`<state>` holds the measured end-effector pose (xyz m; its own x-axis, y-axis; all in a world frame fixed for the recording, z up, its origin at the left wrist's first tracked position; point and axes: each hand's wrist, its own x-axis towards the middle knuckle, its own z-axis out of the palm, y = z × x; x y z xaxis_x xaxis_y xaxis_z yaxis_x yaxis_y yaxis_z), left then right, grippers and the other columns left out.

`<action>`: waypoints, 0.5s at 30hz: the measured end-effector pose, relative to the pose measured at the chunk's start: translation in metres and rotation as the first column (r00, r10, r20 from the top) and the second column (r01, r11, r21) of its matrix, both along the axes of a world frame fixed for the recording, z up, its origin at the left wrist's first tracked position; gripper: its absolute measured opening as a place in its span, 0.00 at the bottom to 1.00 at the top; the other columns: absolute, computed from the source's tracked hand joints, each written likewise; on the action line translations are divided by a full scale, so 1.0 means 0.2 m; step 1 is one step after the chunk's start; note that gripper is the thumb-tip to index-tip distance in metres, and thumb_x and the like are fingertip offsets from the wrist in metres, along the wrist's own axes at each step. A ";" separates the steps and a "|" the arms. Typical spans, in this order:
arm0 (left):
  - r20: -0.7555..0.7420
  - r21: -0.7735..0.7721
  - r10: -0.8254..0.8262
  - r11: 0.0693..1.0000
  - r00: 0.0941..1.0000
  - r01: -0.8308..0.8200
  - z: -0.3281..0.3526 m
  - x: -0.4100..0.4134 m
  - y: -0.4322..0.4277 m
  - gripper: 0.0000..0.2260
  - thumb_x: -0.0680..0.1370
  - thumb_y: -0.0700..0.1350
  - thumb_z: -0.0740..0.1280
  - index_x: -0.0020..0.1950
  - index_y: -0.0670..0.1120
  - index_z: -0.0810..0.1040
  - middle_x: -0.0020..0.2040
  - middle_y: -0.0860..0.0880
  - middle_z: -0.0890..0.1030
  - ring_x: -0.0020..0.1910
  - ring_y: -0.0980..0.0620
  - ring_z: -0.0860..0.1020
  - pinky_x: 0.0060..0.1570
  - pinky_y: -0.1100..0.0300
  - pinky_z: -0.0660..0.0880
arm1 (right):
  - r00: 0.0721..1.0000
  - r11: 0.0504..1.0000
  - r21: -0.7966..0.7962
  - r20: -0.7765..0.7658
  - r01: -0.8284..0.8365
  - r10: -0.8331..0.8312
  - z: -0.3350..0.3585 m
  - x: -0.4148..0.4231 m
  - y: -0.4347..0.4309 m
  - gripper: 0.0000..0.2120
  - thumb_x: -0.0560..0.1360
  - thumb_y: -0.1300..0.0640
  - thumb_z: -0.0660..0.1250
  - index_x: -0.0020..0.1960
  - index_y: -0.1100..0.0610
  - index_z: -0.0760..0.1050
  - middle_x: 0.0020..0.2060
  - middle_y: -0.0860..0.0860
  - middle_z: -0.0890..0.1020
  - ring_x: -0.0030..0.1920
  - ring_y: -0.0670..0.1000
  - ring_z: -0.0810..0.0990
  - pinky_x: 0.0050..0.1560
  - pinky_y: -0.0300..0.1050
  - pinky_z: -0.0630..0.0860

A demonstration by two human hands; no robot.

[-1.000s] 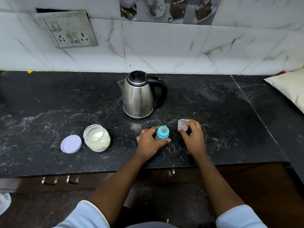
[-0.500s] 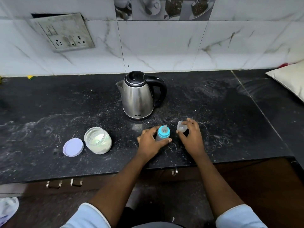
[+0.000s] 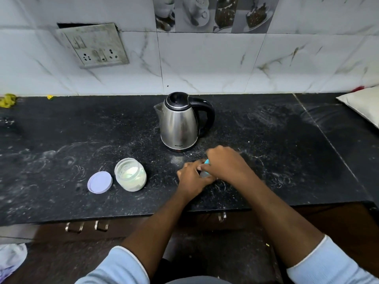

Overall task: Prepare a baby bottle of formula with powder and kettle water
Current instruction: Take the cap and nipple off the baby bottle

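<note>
A small baby bottle [image 3: 204, 173] with a blue collar stands on the black counter [image 3: 61, 140] in front of the steel kettle [image 3: 178, 124]. My left hand [image 3: 191, 179] grips the bottle's body from the left. My right hand [image 3: 227, 165] is closed down over the bottle's top and hides nearly all of it; only a sliver of blue shows. The clear cap it held is out of sight beneath the fingers. An open glass jar of white powder [image 3: 131, 174] stands to the left, with its lilac lid [image 3: 99, 182] lying flat beside it.
A white cushion [image 3: 363, 105] lies on the counter at the far right. A wall socket plate [image 3: 94, 46] sits on the marble tiles at the back left. Yellow scraps [image 3: 8, 100] lie at the far left edge. Drawer handles [image 3: 74, 226] show below the counter.
My right hand, holding the clear cap beside the bottle, has moved left and now sits over the bottle's top. My left hand keeps its grip on the bottle.
</note>
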<state>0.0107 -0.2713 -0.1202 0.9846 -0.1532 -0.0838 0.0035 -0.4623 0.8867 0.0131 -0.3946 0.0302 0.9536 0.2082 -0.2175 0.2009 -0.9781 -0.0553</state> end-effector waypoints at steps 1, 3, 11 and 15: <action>0.004 -0.016 0.000 1.000 1.000 0.000 0.00 0.00 0.00 0.13 0.65 0.65 0.76 0.47 0.71 0.79 0.44 0.60 0.86 0.58 0.48 0.83 0.63 0.36 0.75 | 1.000 1.000 -0.023 -0.010 -0.004 0.004 0.01 0.00 0.01 0.20 0.80 0.42 0.68 0.59 0.59 0.79 0.56 0.59 0.83 0.59 0.62 0.82 0.48 0.51 0.72; 0.011 -0.056 -0.001 0.998 1.000 0.002 -0.02 0.01 0.00 0.12 0.66 0.64 0.77 0.45 0.72 0.78 0.41 0.60 0.85 0.53 0.47 0.83 0.59 0.33 0.78 | 0.999 0.998 -0.055 -0.035 -0.008 0.006 0.02 0.00 0.03 0.18 0.80 0.45 0.69 0.58 0.60 0.79 0.56 0.59 0.83 0.59 0.62 0.82 0.48 0.49 0.71; -0.005 -0.115 -0.017 0.993 1.000 0.017 -0.03 0.01 0.00 0.12 0.69 0.55 0.80 0.50 0.60 0.84 0.43 0.62 0.87 0.51 0.52 0.83 0.54 0.43 0.81 | 0.994 0.998 -0.043 -0.096 -0.056 0.052 -0.01 0.00 0.01 0.13 0.77 0.56 0.70 0.61 0.58 0.80 0.57 0.57 0.81 0.58 0.59 0.82 0.46 0.47 0.70; -0.019 -0.114 -0.027 0.993 0.999 0.025 -0.07 0.03 0.02 0.25 0.68 0.57 0.83 0.63 0.57 0.85 0.55 0.59 0.89 0.61 0.48 0.84 0.64 0.41 0.81 | 0.974 0.971 0.195 -0.149 -0.138 0.168 -0.07 0.03 -0.11 0.24 0.73 0.63 0.73 0.67 0.50 0.77 0.58 0.50 0.76 0.61 0.53 0.76 0.52 0.44 0.71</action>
<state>0.0165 -0.2683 -0.1345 0.9784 -0.1886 -0.0844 0.0113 -0.3588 0.9333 0.0185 -0.4163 0.0157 0.8618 0.3996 -0.3125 0.3209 -0.9066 -0.2742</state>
